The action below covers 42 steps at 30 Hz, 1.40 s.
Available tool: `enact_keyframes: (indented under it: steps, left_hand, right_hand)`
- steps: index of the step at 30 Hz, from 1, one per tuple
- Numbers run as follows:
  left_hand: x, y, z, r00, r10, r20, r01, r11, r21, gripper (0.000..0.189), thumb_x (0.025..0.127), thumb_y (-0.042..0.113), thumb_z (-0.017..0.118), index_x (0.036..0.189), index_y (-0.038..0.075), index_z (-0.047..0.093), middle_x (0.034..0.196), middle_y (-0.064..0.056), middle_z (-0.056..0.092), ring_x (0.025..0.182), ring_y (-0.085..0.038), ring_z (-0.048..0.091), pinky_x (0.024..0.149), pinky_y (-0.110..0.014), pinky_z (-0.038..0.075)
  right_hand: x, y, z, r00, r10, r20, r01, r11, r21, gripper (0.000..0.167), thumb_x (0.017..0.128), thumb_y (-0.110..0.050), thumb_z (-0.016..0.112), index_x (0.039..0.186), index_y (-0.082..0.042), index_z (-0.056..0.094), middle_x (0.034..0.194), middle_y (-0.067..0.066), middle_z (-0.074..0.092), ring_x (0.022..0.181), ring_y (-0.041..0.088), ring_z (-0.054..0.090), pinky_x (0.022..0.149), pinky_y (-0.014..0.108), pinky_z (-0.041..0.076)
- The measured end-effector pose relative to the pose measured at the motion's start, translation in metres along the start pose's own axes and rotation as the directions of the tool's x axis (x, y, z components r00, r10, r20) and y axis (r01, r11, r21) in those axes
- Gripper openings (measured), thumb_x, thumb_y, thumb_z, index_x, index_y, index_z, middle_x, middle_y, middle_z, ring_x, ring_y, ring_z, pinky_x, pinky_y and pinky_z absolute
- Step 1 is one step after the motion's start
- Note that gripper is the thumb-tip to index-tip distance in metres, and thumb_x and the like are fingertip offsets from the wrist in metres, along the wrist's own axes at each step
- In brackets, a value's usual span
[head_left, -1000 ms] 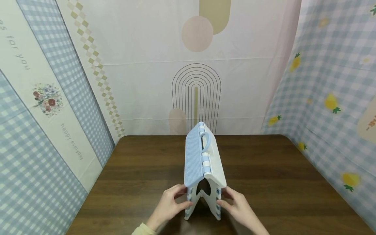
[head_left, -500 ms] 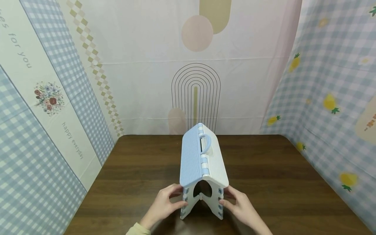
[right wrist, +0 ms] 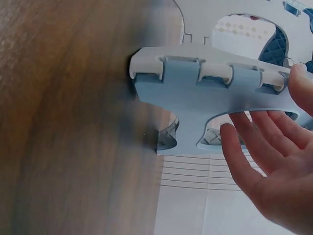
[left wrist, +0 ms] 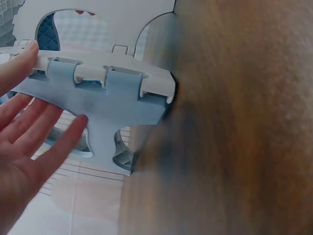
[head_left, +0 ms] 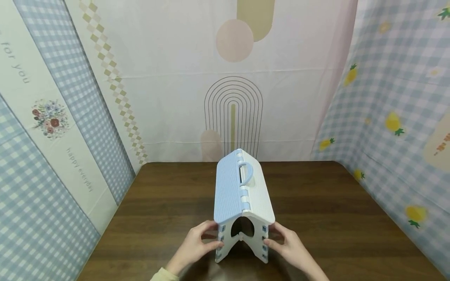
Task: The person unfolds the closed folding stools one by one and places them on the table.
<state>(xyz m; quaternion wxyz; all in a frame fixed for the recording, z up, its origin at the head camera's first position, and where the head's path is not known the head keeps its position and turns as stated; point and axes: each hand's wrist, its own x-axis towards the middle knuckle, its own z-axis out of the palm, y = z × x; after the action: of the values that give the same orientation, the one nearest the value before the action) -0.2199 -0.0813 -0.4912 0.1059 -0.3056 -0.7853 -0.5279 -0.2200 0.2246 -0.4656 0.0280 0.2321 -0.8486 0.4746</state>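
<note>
A folding step stool (head_left: 230,191) stands partly unfolded on the table, its ribbed top peaked like a roof, one half pale blue and the other white. A blue carry handle (head_left: 251,172) arches at the ridge. My left hand (head_left: 197,241) holds the left leg below the top, with the thumb on the white hinged edge and the fingers against the blue side panel (left wrist: 105,107). On the opposite leg my right hand (head_left: 290,246) holds on the same way, fingers along its blue side panel (right wrist: 188,98). Between the legs a small joint (head_left: 240,235) links the white end panels.
The dark wooden table (head_left: 316,203) reaches back to a printed cloth wall (head_left: 168,109). Checked cloths hang at the left (head_left: 81,78) and the right (head_left: 386,101).
The stool's legs and the two halves of its top have spread wider apart, so the peak is flatter and lower. Both hands moved slightly outward with the legs, most of it in the first half second.
</note>
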Motion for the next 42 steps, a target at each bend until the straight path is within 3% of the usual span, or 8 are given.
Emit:
enact_keyframes:
  steps: [4,8,15,17,22,25,30,42]
  left_hand:
    - [0.002,0.006,-0.009,0.991,-0.08,0.106,0.073,0.995,0.069,0.041,0.09,0.023,0.069,0.124,0.003,0.058,0.116,-0.013,0.067,0.104,-0.018,0.066,0.087,-0.037,0.057]
    - [0.009,0.023,-0.034,0.964,-0.196,0.18,0.16,0.967,0.198,0.04,0.097,0.033,0.057,0.127,0.007,0.058,0.121,-0.011,0.067,0.107,-0.023,0.065,0.092,-0.034,0.055]
    - [0.05,0.077,-0.074,0.943,-0.324,-0.08,0.332,0.887,0.32,0.04,0.1,0.041,0.05,0.128,0.015,0.063,0.126,-0.003,0.067,0.116,-0.022,0.063,0.101,-0.041,0.049]
    - [0.067,0.095,-0.072,0.931,-0.337,-0.137,0.364,0.87,0.333,0.046,0.101,0.042,0.046,0.138,0.016,0.054,0.14,-0.003,0.058,0.13,-0.023,0.053,0.111,-0.044,0.041]
    - [0.105,0.123,-0.043,0.961,-0.264,-0.084,0.273,0.851,0.449,0.059,0.104,0.04,0.036,0.15,0.004,0.03,0.158,-0.013,0.029,0.147,-0.029,0.027,0.122,-0.046,0.022]
    - [0.112,0.127,-0.02,0.97,-0.243,-0.016,0.219,0.84,0.496,0.065,0.104,0.042,0.032,0.151,-0.003,0.024,0.159,-0.019,0.02,0.149,-0.032,0.019,0.123,-0.048,0.017]
    - [0.108,0.117,0.0,0.96,-0.281,0.001,0.244,0.837,0.489,0.067,0.105,0.044,0.028,0.151,-0.004,0.022,0.16,-0.02,0.018,0.15,-0.033,0.015,0.123,-0.05,0.017]
    - [0.108,0.094,-0.018,0.949,-0.315,-0.007,0.27,0.801,0.534,0.058,0.105,0.035,0.028,0.149,-0.003,0.028,0.159,-0.019,0.024,0.149,-0.03,0.021,0.122,-0.047,0.02]
  right_hand:
    - [0.0,0.0,-0.008,0.998,0.015,0.068,-0.017,1.0,0.026,0.043,0.09,-0.021,0.068,0.126,-0.001,0.057,0.115,0.018,0.068,0.098,0.01,0.067,0.08,0.03,0.058]
    - [0.002,-0.005,-0.034,0.993,-0.043,0.109,0.059,0.988,-0.143,0.031,0.094,-0.022,0.062,0.12,-0.004,0.062,0.114,0.013,0.069,0.1,0.015,0.067,0.082,0.031,0.057]
    - [0.031,-0.065,-0.081,0.986,-0.118,-0.121,0.059,0.911,-0.408,0.022,0.098,-0.015,0.056,0.116,-0.013,0.067,0.113,0.003,0.071,0.101,0.021,0.068,0.083,0.037,0.055]
    - [0.047,-0.085,-0.08,0.962,-0.214,-0.172,0.125,0.899,-0.419,0.028,0.098,-0.013,0.055,0.125,-0.012,0.063,0.125,0.006,0.066,0.114,0.026,0.063,0.091,0.043,0.052]
    - [0.084,-0.115,-0.057,0.893,-0.427,-0.143,0.308,0.811,-0.497,0.045,0.097,-0.008,0.055,0.142,-0.005,0.048,0.146,0.015,0.049,0.135,0.034,0.045,0.111,0.052,0.037]
    - [0.093,-0.118,-0.04,0.898,-0.433,-0.077,0.326,0.773,-0.545,0.048,0.097,-0.008,0.054,0.143,0.001,0.044,0.149,0.019,0.044,0.139,0.036,0.041,0.113,0.055,0.033]
    - [0.089,-0.111,-0.018,0.941,-0.338,-0.022,0.266,0.778,-0.569,0.05,0.099,-0.015,0.052,0.145,0.001,0.04,0.154,0.016,0.038,0.142,0.031,0.037,0.115,0.054,0.031]
    - [0.099,-0.111,0.017,0.931,-0.356,-0.081,0.219,0.722,-0.656,0.048,0.098,-0.016,0.054,0.14,0.006,0.045,0.15,0.018,0.043,0.14,0.03,0.042,0.114,0.049,0.035]
